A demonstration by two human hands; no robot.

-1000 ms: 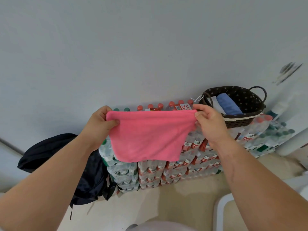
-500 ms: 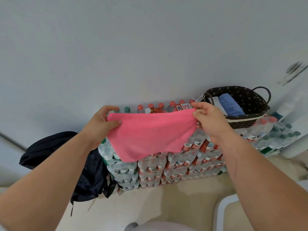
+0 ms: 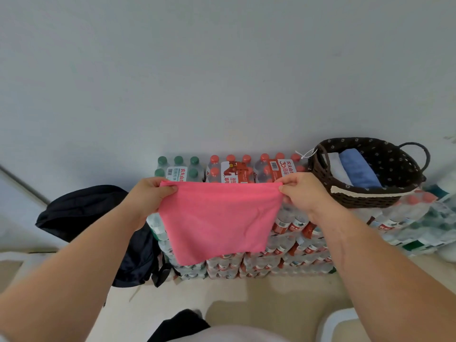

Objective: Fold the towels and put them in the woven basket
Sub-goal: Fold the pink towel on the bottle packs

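While both hands pinch its top corners, the pink towel (image 3: 217, 218) hangs in the air between them. The left hand (image 3: 148, 196) has its grip clamped on the left corner, thumb over the front. The right hand (image 3: 303, 193) has its grip clamped on the right corner. Top edge is pulled fairly taut and level. The cloth drops in front of the water bottle packs (image 3: 246, 169), with the lower edge slanting and hanging lower on the left. It looks already doubled once, though the layers are hard to tell apart from this angle.

Step in hand, as I judge it: mid-fold on this towel, not yet placed. The next move likely calls for bringing the two corners together for another half-fold. After that it goes right and up over the rim.

The woven basket (image 3: 365, 198) sits on top of the packs, right of the right hand, near but not touching. Inside lie a white towel (image 3: 338, 169) and a blue towel (image 3: 357, 171), folded, side by side in the left part. The right part shows bare lining, so there is room.

Around: the packs are stacked against the wall, green caps left, red caps right. A black bag (image 3: 81, 208) is slumped on the floor (image 3: 246, 294) left of the stack. A white rounded thing (image 3: 340, 322) sits at lower right, maybe a stool. Nothing lies between towel and basket. Only the near rim could catch the hanging cloth.
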